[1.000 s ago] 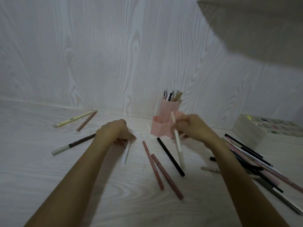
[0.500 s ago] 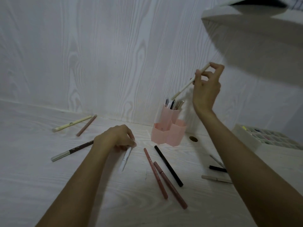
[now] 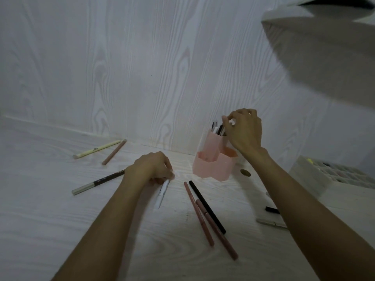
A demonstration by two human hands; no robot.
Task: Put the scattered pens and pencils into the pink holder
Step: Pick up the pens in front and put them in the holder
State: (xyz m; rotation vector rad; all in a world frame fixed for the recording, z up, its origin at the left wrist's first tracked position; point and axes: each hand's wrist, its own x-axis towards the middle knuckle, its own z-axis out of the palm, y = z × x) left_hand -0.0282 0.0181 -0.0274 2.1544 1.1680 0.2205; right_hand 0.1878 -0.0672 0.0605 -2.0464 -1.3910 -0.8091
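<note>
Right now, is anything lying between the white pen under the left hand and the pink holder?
Nothing visible does. The white pen lies under the left hand, and only bare table separates it from the pink holder. The reddish pencils lie nearer the camera, off that path.

- The scene is dim and bluish-grey, with weak contrast throughout.
- The brightest patch lies on the table (image 3: 60, 230) near the pink holder (image 3: 213, 167); light perhaps falls from above, though no source shows.
- A large dark blurred shape (image 3: 324, 57) fills the 1 to 2 o'clock corner, out of focus.
- Soft shadows trail beside both forearms.
- Wide-angle distortion bends the wall-table seam at 9 o'clock.
- The pens in the holder by the right hand (image 3: 243, 130) look smeared; fine detail is lost.
</note>
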